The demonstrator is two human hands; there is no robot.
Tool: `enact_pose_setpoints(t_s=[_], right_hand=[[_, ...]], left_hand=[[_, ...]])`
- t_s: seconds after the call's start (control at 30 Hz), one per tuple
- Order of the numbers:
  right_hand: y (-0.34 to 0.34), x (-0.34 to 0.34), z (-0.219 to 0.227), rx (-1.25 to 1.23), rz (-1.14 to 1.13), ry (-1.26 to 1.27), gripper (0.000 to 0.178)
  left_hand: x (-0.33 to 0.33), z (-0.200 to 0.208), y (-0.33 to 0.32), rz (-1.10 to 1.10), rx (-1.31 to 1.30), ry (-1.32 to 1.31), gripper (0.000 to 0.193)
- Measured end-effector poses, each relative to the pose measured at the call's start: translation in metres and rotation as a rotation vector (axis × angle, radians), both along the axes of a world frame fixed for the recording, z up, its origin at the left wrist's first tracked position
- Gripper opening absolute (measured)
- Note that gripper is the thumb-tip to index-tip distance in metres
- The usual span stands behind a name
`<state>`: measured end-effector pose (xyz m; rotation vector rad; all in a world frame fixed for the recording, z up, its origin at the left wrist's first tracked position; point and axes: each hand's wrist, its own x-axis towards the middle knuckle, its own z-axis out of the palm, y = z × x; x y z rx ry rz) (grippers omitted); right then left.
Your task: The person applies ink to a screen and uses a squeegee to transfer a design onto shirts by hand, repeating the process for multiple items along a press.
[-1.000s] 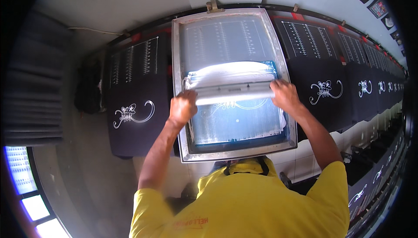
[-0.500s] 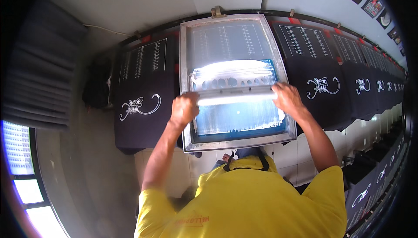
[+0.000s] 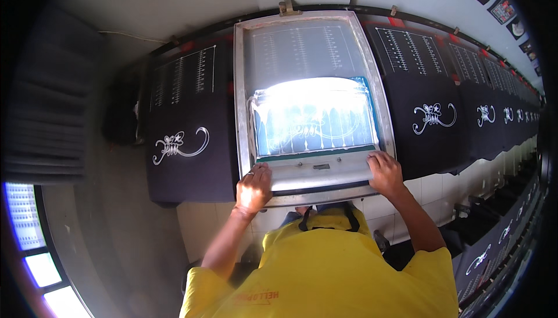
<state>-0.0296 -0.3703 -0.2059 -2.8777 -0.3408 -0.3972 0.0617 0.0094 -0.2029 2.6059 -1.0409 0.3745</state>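
A wide silver squeegee (image 3: 319, 174) lies across the near end of a metal-framed printing screen (image 3: 239, 74). My left hand (image 3: 254, 188) grips its left end, fingers curled over the bar. At the right end, my right hand (image 3: 385, 172) is closed on it too. Beyond the squeegee, a blue patch of mesh carries white ink (image 3: 314, 94), which shines strongly and spreads along the patch's far side. A curling line design shows faintly through the mesh. The squeegee's lower edge is hidden beneath its bar.
Black shirts with white curling prints lie on both sides: one left (image 3: 180, 146) and a row running right (image 3: 433, 117). A metal clamp (image 3: 289, 7) sits on the rail behind the screen. Another row of printed black cloth (image 3: 478, 263) stands at lower right. A window is at lower left.
Both hands have drawn the squeegee toward me, from mid-mesh to the near end of the screen. The bar now lies flatter, and the mesh behind it looks whiter with the design visible.
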Motion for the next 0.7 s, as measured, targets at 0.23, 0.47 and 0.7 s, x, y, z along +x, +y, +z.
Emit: enact_pose_setpoints(t_s=[0.23,0.47,0.7], right_hand=[[-0.07,0.195,-0.024,-0.043,0.035,-0.02,0.031],[-0.124,0.25,0.032,-0.067,-0.006,0.162,0.022],[-0.13,0.135,0.151,0.002,-0.007,0.313,0.024]], left_hand=[[0.2,-0.021,-0.068,-0.04,-0.003,0.018,0.031],[0.245,0.021,-0.121,0.022,0.012,0.049,0.024],[0.129,0.144,-0.129,0.103,0.181,0.285,0.023]])
